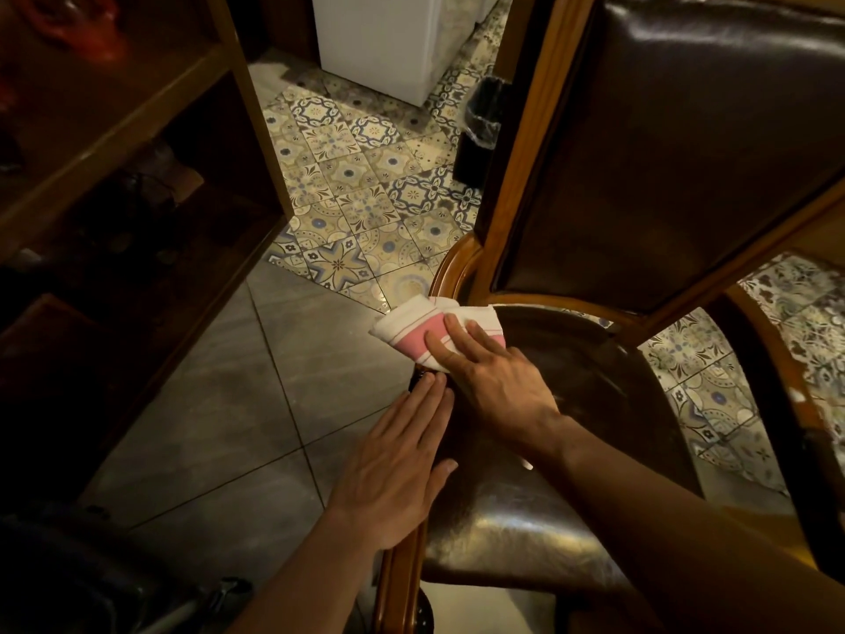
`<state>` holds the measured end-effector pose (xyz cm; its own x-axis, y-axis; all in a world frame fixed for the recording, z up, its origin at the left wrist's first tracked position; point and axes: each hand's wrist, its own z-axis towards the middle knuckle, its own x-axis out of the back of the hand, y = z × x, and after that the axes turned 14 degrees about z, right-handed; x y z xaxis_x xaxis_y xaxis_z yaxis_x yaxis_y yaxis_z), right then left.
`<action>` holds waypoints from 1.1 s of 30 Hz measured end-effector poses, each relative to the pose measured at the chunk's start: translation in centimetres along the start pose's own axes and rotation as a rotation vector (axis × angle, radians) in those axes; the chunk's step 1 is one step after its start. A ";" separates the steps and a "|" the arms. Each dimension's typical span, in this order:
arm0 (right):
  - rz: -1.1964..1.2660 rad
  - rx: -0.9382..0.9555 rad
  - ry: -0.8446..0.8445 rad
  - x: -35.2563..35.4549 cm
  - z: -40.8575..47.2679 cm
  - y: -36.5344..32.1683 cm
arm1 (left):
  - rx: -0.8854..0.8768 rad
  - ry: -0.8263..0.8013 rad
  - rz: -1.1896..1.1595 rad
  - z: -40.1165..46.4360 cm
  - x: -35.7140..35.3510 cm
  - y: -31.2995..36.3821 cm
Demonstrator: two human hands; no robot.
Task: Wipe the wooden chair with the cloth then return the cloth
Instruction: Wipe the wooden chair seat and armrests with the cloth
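The wooden chair has a dark leather back and seat and fills the right half of the view. A folded white and pink cloth lies on the seat's rear left corner, beside the curved arm. My right hand presses flat on the cloth with fingers spread over its pink stripe. My left hand rests flat and open on the seat's left wooden rail, fingers together, just short of the cloth.
A dark wooden shelf unit stands at the left with items on its shelves. A white cabinet and a black bin stand on the patterned tile floor beyond the chair. Grey floor tiles lie between shelf and chair.
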<state>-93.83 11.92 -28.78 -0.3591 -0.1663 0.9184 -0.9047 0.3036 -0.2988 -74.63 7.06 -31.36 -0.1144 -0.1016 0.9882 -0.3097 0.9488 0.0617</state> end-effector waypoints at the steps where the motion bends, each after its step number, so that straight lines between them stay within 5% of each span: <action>1: 0.002 0.002 -0.007 0.0 -0.2 0.0 | 0.010 -0.006 0.004 -0.1 0.0 0.1; 10: 0.061 -0.021 -0.107 1.7 -1.9 -1.5 | 0.021 -0.058 -0.056 -1.3 1.3 0.6; 17: 0.378 -0.051 -0.075 3.7 -4.2 -2.8 | 0.141 0.157 -0.139 -0.3 5.3 -1.2; 26: 0.728 -0.114 -0.014 7.7 -8.1 -3.0 | 0.082 0.094 -0.023 1.8 9.7 -1.1; 33: 0.504 -0.236 0.185 10.2 -11.9 -1.9 | 0.004 0.157 0.021 3.5 17.5 -0.4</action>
<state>-93.07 20.82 -15.73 -0.6665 0.2131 0.7144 -0.5496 0.5070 -0.6640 -79.83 3.87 -14.59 0.0282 -0.0335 0.9990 -0.3124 0.9491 0.0406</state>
